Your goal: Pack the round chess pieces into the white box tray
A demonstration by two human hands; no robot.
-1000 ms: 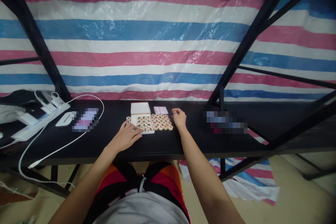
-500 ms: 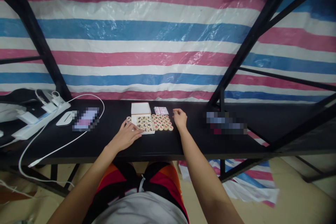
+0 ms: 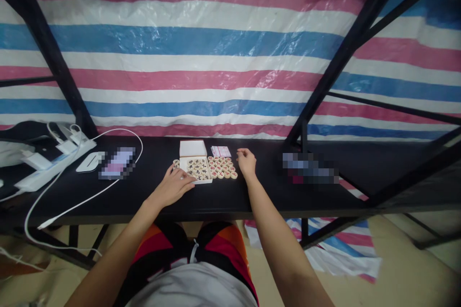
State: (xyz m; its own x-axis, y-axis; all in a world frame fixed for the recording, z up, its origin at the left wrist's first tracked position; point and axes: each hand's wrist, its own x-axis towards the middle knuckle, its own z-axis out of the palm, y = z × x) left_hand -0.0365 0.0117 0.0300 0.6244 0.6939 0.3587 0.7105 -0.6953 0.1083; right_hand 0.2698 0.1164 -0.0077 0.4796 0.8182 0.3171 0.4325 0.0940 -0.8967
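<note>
My left hand (image 3: 173, 186) lies over the front left corner of a small white box (image 3: 206, 181), fingers stretched out across its edge and thumb side toward the outer left. Inside the box sit xiangqi pieces (image 3: 196, 165) with black characters; the hand covers some of them. A few more black-marked pieces (image 3: 175, 163) rest on the table left of the box, partly hidden. Against the box's right side, red-marked xiangqi pieces (image 3: 222, 168) are laid in rows. Just right of these, my right hand (image 3: 247, 160) rests with fingers curled inward and nothing visible in them.
Behind the red pieces lies a pink and white paper packet (image 3: 221, 151). The box's lid (image 3: 192, 147) stands folded back. At left are a blurred phone (image 3: 117, 163), a white charging pad (image 3: 88, 162), a power strip (image 3: 54, 165) and a cable (image 3: 77, 201). Black metal posts (image 3: 334, 53) frame the table.
Almost nothing differs. Both hands keep their places, and the whole view has shifted very slightly.
</note>
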